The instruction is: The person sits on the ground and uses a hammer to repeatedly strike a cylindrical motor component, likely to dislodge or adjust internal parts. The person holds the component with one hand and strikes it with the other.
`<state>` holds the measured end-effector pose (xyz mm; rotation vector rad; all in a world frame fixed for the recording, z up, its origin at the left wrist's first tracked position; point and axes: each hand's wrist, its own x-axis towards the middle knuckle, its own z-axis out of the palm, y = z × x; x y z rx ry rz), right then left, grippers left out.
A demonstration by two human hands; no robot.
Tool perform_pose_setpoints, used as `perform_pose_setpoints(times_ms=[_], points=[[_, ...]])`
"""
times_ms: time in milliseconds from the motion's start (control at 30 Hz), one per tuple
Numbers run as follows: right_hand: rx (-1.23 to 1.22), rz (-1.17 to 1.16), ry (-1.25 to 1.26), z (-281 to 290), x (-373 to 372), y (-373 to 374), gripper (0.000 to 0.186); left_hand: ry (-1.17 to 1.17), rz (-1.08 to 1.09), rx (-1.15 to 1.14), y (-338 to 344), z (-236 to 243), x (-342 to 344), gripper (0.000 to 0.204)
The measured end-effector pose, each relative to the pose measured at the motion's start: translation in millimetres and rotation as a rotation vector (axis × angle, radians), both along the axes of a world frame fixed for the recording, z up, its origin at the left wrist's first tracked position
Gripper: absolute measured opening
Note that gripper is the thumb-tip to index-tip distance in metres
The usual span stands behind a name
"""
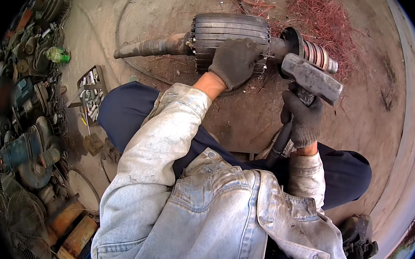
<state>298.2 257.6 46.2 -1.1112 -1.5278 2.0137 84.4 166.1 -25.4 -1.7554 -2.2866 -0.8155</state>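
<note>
A motor rotor (232, 24) with a dark slotted core lies across the ground in front of me. Its long tapered shaft (155, 46) points left, and copper-coloured slip rings (317, 55) sit at the right end. My left hand (234, 62), in a dark knit glove, is closed over the near right part of the core; whatever its fingers hold is hidden. My gloved right hand (302, 116) grips a sledgehammer (312, 78) by its dark handle, just under the head. The heavy steel head is raised near the slip rings, partly covering the flange beside them.
Red wire scraps (323, 21) lie beyond the rotor, and a cable (121, 14) loops around it. At my left stand a metal box (91, 93) of small metal pieces, a green bottle (58, 55), and piled motor parts (20, 151). My bent knees flank the work.
</note>
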Motion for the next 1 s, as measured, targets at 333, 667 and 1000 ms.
perform_pose_setpoints(times_ms=[333, 667, 1000], points=[[0.032, -0.023, 0.023, 5.1, 7.9, 7.7, 0.017, -0.009, -0.046, 0.029, 2.5, -6.0, 7.4, 0.037], [-0.067, -0.044, 0.01, 2.0, 10.5, 35.6, 0.017, -0.014, -0.063, -0.014, 35.1, 12.0, 16.5, 0.038], [-0.12, 0.055, -0.079, -25.7, -8.2, 41.5, 0.017, -0.016, -0.051, -0.023, 39.4, 6.5, 6.7, 0.034]])
